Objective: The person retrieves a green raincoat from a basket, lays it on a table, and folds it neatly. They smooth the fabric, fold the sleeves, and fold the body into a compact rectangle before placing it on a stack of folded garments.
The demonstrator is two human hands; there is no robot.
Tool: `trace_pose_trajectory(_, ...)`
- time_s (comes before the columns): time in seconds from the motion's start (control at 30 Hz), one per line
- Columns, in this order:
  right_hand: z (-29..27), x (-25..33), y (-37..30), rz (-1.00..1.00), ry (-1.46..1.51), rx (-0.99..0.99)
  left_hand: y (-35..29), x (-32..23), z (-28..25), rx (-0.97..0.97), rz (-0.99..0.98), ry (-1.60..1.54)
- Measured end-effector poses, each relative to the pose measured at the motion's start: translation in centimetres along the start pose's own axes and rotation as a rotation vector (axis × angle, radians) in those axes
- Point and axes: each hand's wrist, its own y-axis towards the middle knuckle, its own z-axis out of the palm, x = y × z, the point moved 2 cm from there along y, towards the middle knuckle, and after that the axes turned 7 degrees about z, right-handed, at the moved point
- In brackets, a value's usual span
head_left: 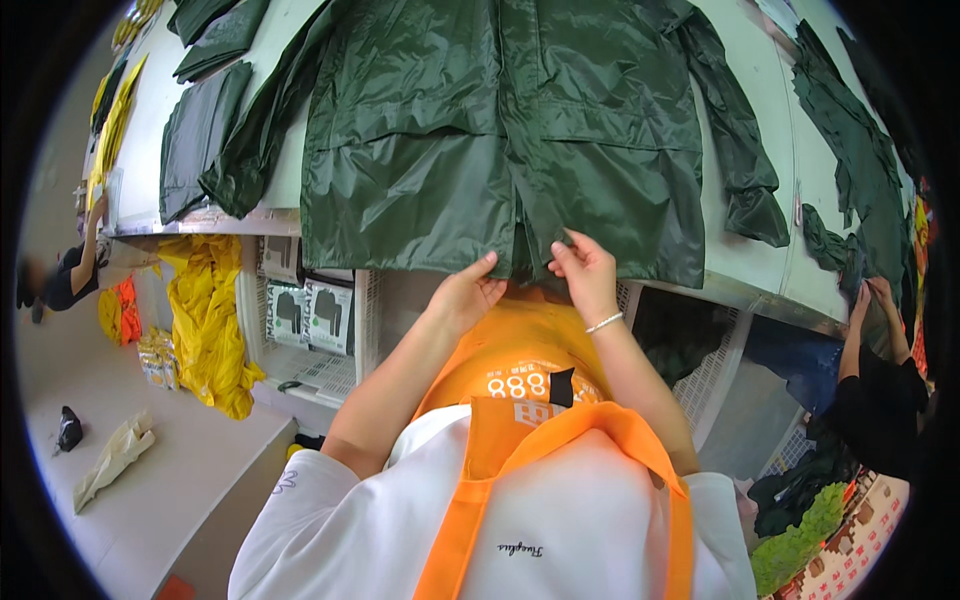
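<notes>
A dark green rain jacket [410,200] lies spread on the white table, front side up, its hem hanging slightly over the near edge. My left hand [470,292] grips the hem just left of the front opening, thumb on top and fingers partly hidden beneath the cloth. On the other side of the opening, my right hand [587,272] pinches the lower corner of the right front panel between thumb and fingers. Between my hands the two front edges stand slightly apart at the bottom. The sleeves stretch out to both sides.
Folded dark green garments [205,125] lie left on the table [285,185]. Below are packaged garments [328,315] in a white crate and a heap of yellow rainwear [205,325]. At right, a co-worker's hands [872,298] hold another green garment; a second person stands far left.
</notes>
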Motion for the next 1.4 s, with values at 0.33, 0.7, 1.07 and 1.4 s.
trace_pose_trajectory(0.33, 4.5, 2.4, -1.8, -0.739, -0.828, -0.044, -2.5, -1.5, 3.3, -0.052, 0.241, 0.268)
trace_pose_trajectory(0.7, 4.1, 0.9, -2.0, -0.617, -0.925, 0.169, 0.9, 0.5, 1.7, -0.021, 0.184, 0.132)
trace_pose_trajectory(1.07, -10.8, 19.5, 14.3, -0.806, -0.491, -0.135, -1.8, -6.1, -3.3, -0.704, 0.695, 0.673)
trace_pose_trajectory(1.4, -15.1, 20.5, 34.8, -0.346, -0.629, 0.002, 5.1, -11.9, 21.9, -0.512, 1.291, 1.195)
